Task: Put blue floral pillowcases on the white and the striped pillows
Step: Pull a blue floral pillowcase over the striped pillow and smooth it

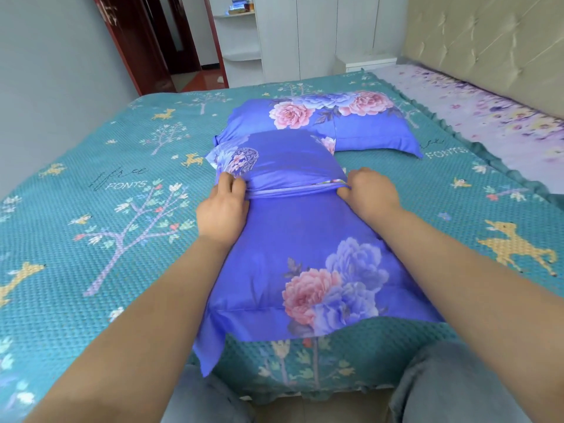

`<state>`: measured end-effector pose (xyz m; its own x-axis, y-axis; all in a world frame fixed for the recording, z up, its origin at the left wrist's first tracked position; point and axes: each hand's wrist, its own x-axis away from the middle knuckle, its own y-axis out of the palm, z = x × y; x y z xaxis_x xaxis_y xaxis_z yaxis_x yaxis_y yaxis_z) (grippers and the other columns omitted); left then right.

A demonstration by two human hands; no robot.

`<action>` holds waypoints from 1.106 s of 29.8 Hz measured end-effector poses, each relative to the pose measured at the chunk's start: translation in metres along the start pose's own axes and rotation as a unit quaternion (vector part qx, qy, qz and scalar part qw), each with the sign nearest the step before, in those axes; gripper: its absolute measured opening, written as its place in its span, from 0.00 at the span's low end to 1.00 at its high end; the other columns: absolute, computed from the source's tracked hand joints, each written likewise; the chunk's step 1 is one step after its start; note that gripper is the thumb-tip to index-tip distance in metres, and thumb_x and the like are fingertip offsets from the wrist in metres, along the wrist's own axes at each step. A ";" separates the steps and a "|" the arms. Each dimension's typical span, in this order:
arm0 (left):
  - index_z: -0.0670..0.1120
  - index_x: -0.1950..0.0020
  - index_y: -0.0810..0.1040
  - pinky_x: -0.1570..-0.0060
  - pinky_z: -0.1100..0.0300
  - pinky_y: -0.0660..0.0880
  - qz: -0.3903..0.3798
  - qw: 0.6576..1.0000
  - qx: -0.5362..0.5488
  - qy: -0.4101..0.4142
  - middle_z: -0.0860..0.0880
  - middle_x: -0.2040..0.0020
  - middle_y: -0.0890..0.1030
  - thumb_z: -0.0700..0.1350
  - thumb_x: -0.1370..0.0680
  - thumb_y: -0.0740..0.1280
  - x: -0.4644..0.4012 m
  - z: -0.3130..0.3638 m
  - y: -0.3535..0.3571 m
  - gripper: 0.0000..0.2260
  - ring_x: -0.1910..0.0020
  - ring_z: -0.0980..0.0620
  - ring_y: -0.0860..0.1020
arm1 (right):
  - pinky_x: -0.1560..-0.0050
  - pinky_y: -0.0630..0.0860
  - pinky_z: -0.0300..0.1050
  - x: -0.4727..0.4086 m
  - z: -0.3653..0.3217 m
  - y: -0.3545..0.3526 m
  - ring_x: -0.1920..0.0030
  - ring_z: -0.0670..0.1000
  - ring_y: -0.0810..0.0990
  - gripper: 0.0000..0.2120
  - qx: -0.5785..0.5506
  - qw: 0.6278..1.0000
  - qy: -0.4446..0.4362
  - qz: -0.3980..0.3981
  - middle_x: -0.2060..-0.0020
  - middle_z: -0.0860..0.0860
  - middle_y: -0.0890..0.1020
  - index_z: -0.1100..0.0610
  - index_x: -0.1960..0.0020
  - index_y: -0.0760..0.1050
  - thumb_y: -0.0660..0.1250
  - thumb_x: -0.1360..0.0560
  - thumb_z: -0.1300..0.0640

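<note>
1. A bed (100, 215) under a teal quilted cover printed with trees and deer fills the room. A second, lilac-flowered sheet (476, 96) shows along its far right side, below a padded headboard (488, 41).

2. The near pillow (305, 254) lies lengthwise at the bed's near edge, in front of the person's knees. It is already wrapped in a blue floral pillowcase, with its flat hem spilling over the edge. No bare white or striped ticking shows on it, so which pillow it holds cannot be told.

3. A second pillow (329, 123), fully dressed in the same blue floral cloth, rests toward the middle of the bed, just beyond the near one and touching its far end.

4. The inner flap (268, 160) of the near case is drawn over the pillow's far end, and its folded edge forms a band running across between the two hands.

5. The left hand (224, 206), fingers curled, pinches the left end of that band. The right hand (367, 190) pinches the right end, thumb and fingertips pressed on the fold.

6. By appearances this is the closing step on the last pillow: tucking the end under the flap. The next move likely calls for pulling the band taut and pushing it down, then smoothing the corners.
</note>
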<state>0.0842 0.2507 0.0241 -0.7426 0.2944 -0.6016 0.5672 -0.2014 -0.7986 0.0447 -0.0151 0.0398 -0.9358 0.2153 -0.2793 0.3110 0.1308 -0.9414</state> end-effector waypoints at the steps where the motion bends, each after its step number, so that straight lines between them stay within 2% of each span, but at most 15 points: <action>1: 0.42 0.52 0.73 0.72 0.51 0.72 0.027 0.999 -0.017 0.020 0.40 0.54 0.74 0.41 0.30 0.66 0.006 0.001 0.005 0.08 0.60 0.39 0.76 | 0.54 0.72 0.51 0.002 -0.001 0.005 0.48 0.63 0.77 0.19 0.015 1.000 0.023 0.010 0.47 0.62 0.76 0.64 0.45 0.74 0.60 0.22 0.48; 4: 0.46 0.49 0.74 0.62 0.52 0.74 0.046 0.997 -0.017 0.068 0.44 0.52 0.76 0.41 0.28 0.69 0.013 0.002 0.011 0.09 0.55 0.42 0.75 | 0.58 0.70 0.52 0.002 -0.007 0.013 0.48 0.63 0.77 0.18 0.021 0.998 0.040 0.054 0.44 0.60 0.74 0.62 0.41 0.71 0.55 0.20 0.49; 7: 0.46 0.46 0.74 0.61 0.51 0.75 0.026 0.995 0.028 0.087 0.45 0.49 0.76 0.40 0.26 0.66 0.011 0.002 0.008 0.09 0.53 0.42 0.77 | 0.67 0.70 0.51 0.007 -0.016 0.014 0.55 0.62 0.78 0.10 -0.017 0.984 -0.096 0.149 0.49 0.61 0.75 0.63 0.49 0.73 0.64 0.25 0.57; 9: 0.46 0.46 0.74 0.59 0.49 0.74 0.006 0.997 0.047 0.055 0.44 0.50 0.75 0.39 0.26 0.64 0.004 0.000 0.006 0.09 0.52 0.41 0.76 | 0.72 0.72 0.49 0.010 -0.023 0.012 0.61 0.61 0.79 0.07 0.019 0.963 -0.198 0.184 0.55 0.60 0.77 0.63 0.54 0.74 0.69 0.31 0.64; 10: 0.45 0.46 0.73 0.59 0.47 0.73 -0.009 0.998 0.052 0.023 0.43 0.50 0.74 0.39 0.26 0.63 -0.002 0.000 0.005 0.09 0.51 0.40 0.75 | 0.73 0.72 0.49 0.008 -0.024 0.010 0.61 0.60 0.79 0.09 0.056 0.958 -0.212 0.187 0.57 0.59 0.77 0.63 0.54 0.74 0.70 0.33 0.64; 11: 0.44 0.46 0.72 0.59 0.47 0.72 -0.024 0.998 0.060 -0.021 0.42 0.48 0.73 0.38 0.26 0.61 -0.008 0.000 0.005 0.10 0.50 0.39 0.74 | 0.71 0.71 0.48 0.004 -0.025 0.007 0.59 0.60 0.79 0.09 0.074 0.968 -0.181 0.159 0.56 0.59 0.77 0.63 0.52 0.73 0.69 0.31 0.63; 14: 0.44 0.43 0.68 0.60 0.48 0.68 -0.057 0.982 0.097 -0.150 0.41 0.45 0.69 0.37 0.26 0.58 -0.022 0.005 0.006 0.11 0.49 0.38 0.73 | 0.57 0.70 0.50 -0.006 -0.023 0.003 0.45 0.61 0.76 0.15 0.039 0.999 0.008 0.027 0.45 0.60 0.75 0.63 0.42 0.68 0.61 0.24 0.55; 16: 0.45 0.43 0.68 0.58 0.47 0.69 -0.074 0.974 0.108 -0.186 0.41 0.44 0.68 0.37 0.25 0.56 -0.022 0.006 0.010 0.11 0.46 0.39 0.73 | 0.52 0.71 0.51 -0.007 -0.023 0.007 0.42 0.61 0.73 0.17 0.030 0.998 0.047 0.011 0.43 0.60 0.73 0.62 0.39 0.67 0.61 0.24 0.55; 19: 0.44 0.41 0.68 0.57 0.46 0.70 -0.073 0.976 0.096 -0.182 0.41 0.44 0.68 0.36 0.25 0.57 -0.014 0.004 0.010 0.13 0.46 0.38 0.72 | 0.57 0.72 0.52 0.002 -0.028 0.012 0.48 0.61 0.76 0.12 0.049 0.996 -0.039 0.061 0.49 0.60 0.76 0.62 0.45 0.72 0.63 0.27 0.61; 22: 0.43 0.39 0.69 0.59 0.47 0.69 -0.056 0.996 0.022 -0.069 0.41 0.44 0.70 0.37 0.24 0.57 -0.012 0.009 0.000 0.14 0.48 0.38 0.73 | 0.71 0.71 0.46 0.018 -0.032 0.010 0.65 0.59 0.78 0.06 0.084 0.980 -0.143 0.112 0.65 0.58 0.77 0.61 0.60 0.76 0.69 0.36 0.66; 24: 0.44 0.40 0.69 0.59 0.48 0.69 -0.049 0.999 0.002 -0.021 0.41 0.45 0.71 0.36 0.25 0.59 -0.015 0.012 -0.006 0.14 0.50 0.39 0.73 | 0.69 0.69 0.47 0.028 -0.038 0.005 0.61 0.61 0.79 0.05 0.085 0.980 -0.155 0.091 0.62 0.59 0.78 0.62 0.55 0.75 0.64 0.31 0.66; 26: 0.43 0.43 0.71 0.61 0.49 0.69 -0.035 0.999 0.002 0.003 0.41 0.46 0.72 0.37 0.25 0.60 -0.017 0.014 -0.009 0.12 0.51 0.39 0.74 | 0.64 0.65 0.48 0.033 -0.042 0.004 0.54 0.62 0.79 0.08 0.040 0.991 -0.113 0.065 0.54 0.60 0.80 0.61 0.47 0.72 0.58 0.24 0.63; 29: 0.43 0.45 0.73 0.63 0.49 0.70 -0.016 1.000 0.013 0.023 0.41 0.48 0.73 0.38 0.25 0.60 -0.020 0.016 -0.009 0.10 0.52 0.39 0.75 | 0.61 0.69 0.51 0.048 -0.045 0.005 0.53 0.62 0.79 0.08 -0.061 0.993 -0.046 0.089 0.54 0.60 0.80 0.60 0.46 0.71 0.59 0.23 0.58; 31: 0.43 0.44 0.72 0.61 0.49 0.71 -0.061 0.997 0.035 -0.030 0.41 0.47 0.75 0.40 0.24 0.60 -0.023 0.011 -0.011 0.09 0.51 0.38 0.76 | 0.60 0.71 0.51 0.062 -0.051 0.011 0.54 0.61 0.79 0.09 -0.104 0.989 -0.052 0.090 0.56 0.60 0.81 0.60 0.47 0.73 0.61 0.23 0.56; 33: 0.45 0.46 0.72 0.57 0.50 0.71 -0.155 0.983 0.046 -0.084 0.41 0.47 0.77 0.47 0.23 0.63 -0.026 -0.002 -0.013 0.09 0.49 0.38 0.77 | 0.60 0.75 0.48 0.076 -0.053 0.024 0.55 0.59 0.81 0.12 -0.109 0.984 -0.086 0.108 0.55 0.59 0.82 0.61 0.48 0.75 0.63 0.24 0.53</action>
<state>0.0971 0.2479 0.0505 -0.9275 0.1985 -0.3169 0.2750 -0.2122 -0.9377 -0.0102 0.0557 0.0058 -0.8522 0.0960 -0.5144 0.5167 0.3090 -0.7984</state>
